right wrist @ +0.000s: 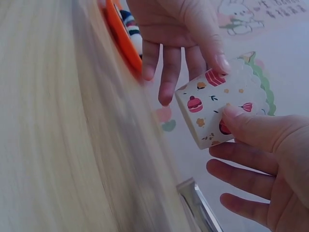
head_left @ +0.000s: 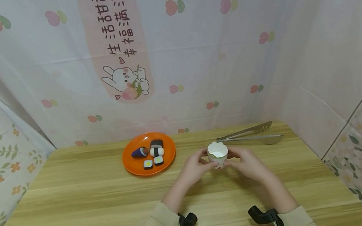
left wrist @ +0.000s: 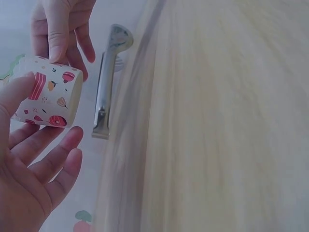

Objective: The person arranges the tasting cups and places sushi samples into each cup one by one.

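A paper baking cup [head_left: 218, 158] with a scalloped rim is held just above the wooden table, its opening upward. My left hand [head_left: 197, 166] pinches it from the left, thumb in front and fingers behind. From the other side my right hand [head_left: 248, 163] grips it the same way. In the left wrist view, red cake and flower prints show on the wall of the baking cup [left wrist: 53, 92], and its flat base faces the table. The right wrist view shows both thumbs on the printed wall of the baking cup [right wrist: 212, 108]. The inside looks white in the head view.
Metal serving tongs [head_left: 271, 138] lie behind the right hand, their ends pointing right. To the left, an orange plate [head_left: 169, 149] bears several toy sushi pieces [head_left: 148, 164]. A printed curtain [head_left: 194, 57] hangs along the table's back edge.
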Demonstrator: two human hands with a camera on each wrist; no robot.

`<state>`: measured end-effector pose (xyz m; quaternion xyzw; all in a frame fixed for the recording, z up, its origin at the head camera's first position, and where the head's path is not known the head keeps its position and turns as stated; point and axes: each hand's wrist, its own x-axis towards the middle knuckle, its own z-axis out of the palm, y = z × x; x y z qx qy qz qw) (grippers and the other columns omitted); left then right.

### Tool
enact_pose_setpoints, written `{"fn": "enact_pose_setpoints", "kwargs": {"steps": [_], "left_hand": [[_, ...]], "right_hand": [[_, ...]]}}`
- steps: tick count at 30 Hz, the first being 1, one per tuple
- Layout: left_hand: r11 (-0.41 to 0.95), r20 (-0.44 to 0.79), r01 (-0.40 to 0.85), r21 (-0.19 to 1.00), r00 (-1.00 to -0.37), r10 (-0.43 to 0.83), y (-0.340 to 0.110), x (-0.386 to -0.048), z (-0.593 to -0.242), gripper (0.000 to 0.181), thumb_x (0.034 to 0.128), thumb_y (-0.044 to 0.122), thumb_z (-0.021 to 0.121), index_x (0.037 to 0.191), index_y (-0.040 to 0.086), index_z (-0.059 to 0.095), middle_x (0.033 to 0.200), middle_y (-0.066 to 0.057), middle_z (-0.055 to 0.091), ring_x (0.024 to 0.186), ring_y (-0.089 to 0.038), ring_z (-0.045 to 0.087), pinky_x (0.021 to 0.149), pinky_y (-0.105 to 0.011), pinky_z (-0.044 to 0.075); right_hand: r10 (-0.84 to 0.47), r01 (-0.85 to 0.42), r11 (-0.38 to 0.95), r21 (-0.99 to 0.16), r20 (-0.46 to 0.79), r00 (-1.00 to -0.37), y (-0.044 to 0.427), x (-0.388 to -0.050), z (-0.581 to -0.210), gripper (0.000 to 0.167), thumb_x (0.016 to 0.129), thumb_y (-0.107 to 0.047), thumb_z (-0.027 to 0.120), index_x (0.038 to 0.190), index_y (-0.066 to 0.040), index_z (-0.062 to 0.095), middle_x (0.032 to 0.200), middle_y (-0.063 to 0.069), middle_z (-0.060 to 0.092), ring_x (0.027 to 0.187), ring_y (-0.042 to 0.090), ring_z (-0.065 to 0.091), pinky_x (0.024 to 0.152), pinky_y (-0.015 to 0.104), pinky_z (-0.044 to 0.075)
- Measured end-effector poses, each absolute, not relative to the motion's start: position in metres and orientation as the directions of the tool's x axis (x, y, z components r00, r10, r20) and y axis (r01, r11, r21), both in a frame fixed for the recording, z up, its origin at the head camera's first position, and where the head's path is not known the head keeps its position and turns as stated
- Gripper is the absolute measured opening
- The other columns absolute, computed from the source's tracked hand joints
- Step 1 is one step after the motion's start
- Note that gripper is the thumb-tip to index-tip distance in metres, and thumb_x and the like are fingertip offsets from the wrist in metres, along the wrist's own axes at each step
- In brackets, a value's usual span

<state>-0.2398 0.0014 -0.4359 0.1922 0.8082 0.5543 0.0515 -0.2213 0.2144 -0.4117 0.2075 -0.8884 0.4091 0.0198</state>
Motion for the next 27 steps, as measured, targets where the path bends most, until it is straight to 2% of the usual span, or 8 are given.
{"fn": "enact_pose_setpoints", "kwargs": {"steps": [9,15,27], "left_hand": [[0.289,0.148,0.261,0.921,-0.921,0.360,-0.019,-0.229,-0.435,0.056,0.0859,0.030,0.073,0.135,0.013,0.053,0.120,-0.003,0.059,0.089,-0.016,0.060,0.072,-0.032,0.053],[0.284,0.166,0.277,0.918,-0.918,0.361,-0.034,-0.225,-0.436,0.058,0.0859,0.031,0.073,0.135,0.010,0.052,0.120,-0.005,0.058,0.090,-0.016,0.061,0.073,-0.031,0.054],[0.305,0.196,0.317,0.898,-0.909,0.369,-0.063,-0.213,-0.436,0.054,0.0850,0.032,0.074,0.132,0.011,0.055,0.115,-0.003,0.060,0.091,-0.019,0.061,0.073,-0.032,0.053]], "right_hand": [[-0.349,-0.398,0.601,-0.693,0.221,-0.911,0.195,-0.215,-0.411,0.047,0.086,-0.017,0.072,0.129,-0.007,0.058,0.106,0.002,0.068,0.105,0.025,0.061,0.093,0.057,0.043],[-0.347,-0.409,0.611,-0.677,0.235,-0.908,0.183,-0.211,-0.413,0.049,0.085,-0.017,0.074,0.130,-0.007,0.058,0.107,0.002,0.068,0.106,0.025,0.061,0.094,0.054,0.044],[-0.393,-0.448,0.609,-0.654,0.243,-0.887,0.162,-0.205,-0.417,0.045,0.085,-0.022,0.074,0.126,-0.011,0.061,0.105,-0.005,0.067,0.107,0.020,0.060,0.093,0.049,0.046]]}}
